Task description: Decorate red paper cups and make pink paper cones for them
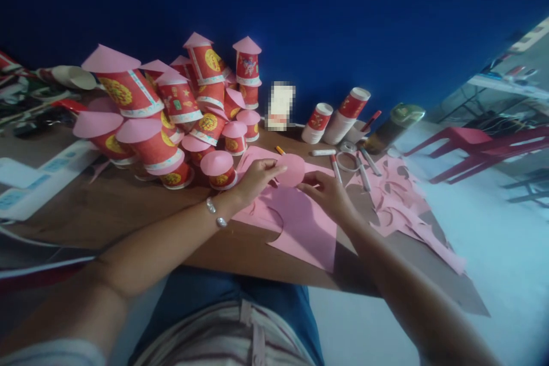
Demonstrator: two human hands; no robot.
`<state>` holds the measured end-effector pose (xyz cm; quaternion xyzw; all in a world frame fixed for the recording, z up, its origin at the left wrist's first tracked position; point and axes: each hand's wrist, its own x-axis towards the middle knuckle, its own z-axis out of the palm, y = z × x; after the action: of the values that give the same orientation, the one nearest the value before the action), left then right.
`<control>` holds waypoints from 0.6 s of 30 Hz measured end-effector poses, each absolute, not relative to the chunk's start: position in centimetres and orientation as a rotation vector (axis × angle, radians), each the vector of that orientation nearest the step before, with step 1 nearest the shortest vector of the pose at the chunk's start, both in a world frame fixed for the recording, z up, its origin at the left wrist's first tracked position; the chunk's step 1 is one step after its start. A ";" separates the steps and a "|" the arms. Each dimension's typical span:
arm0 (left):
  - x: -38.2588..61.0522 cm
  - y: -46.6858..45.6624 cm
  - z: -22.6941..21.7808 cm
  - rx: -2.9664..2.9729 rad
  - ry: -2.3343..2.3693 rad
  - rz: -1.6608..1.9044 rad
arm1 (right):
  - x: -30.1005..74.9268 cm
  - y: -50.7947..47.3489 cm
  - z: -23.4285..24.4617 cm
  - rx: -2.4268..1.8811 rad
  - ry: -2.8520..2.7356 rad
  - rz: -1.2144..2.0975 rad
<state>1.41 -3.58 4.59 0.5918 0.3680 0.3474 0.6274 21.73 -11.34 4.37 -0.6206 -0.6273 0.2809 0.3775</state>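
Between my two hands is a round pink paper disc (291, 170), raised over the table. My left hand (262, 178) pinches its left edge between thumb and fingers. On the opposite edge, my right hand (326, 191) has its fingertips closed on the paper. Beneath them lies a larger pink paper sheet (306, 223) with rounded cut-outs. To the left rises a stack of red paper cups (178, 97) topped with pink paper cones, one small capped cup (218, 170) standing closest to my left hand.
Behind my right hand lie markers (335, 168), a tape roll (347, 162) and stacked cups (347, 115). Pink paper scraps (398, 197) cover the table's right side, near a dark jar (394, 126). A power strip (47, 174) lies at left; a red stool (463, 146) stands beyond the table.
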 end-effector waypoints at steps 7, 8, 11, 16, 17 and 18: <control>1.4 -3.0 4.8 1.426 0.903 0.872 | 19.7 -10.3 3.8 -1.603 -1.785 0.480; 1.4 -2.7 4.5 1.440 0.920 0.879 | 19.5 -10.6 3.8 -1.592 -1.815 0.393; 1.5 -2.0 3.5 1.479 0.958 0.890 | 18.9 -11.2 3.9 -1.508 -1.843 0.162; 1.6 -1.9 2.8 1.380 0.840 0.811 | 18.6 -10.7 3.9 -1.365 -1.623 0.449; 1.6 -2.0 2.9 1.346 0.802 0.773 | 18.7 -10.4 3.7 -1.347 -1.530 0.609; 1.5 -2.1 3.0 1.319 0.769 0.735 | 18.7 -10.2 3.6 -1.330 -1.427 0.771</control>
<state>1.54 -2.12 2.99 0.5834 0.3403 0.3253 0.6619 18.73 -10.16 3.57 -0.5497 -0.5898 0.3186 0.4985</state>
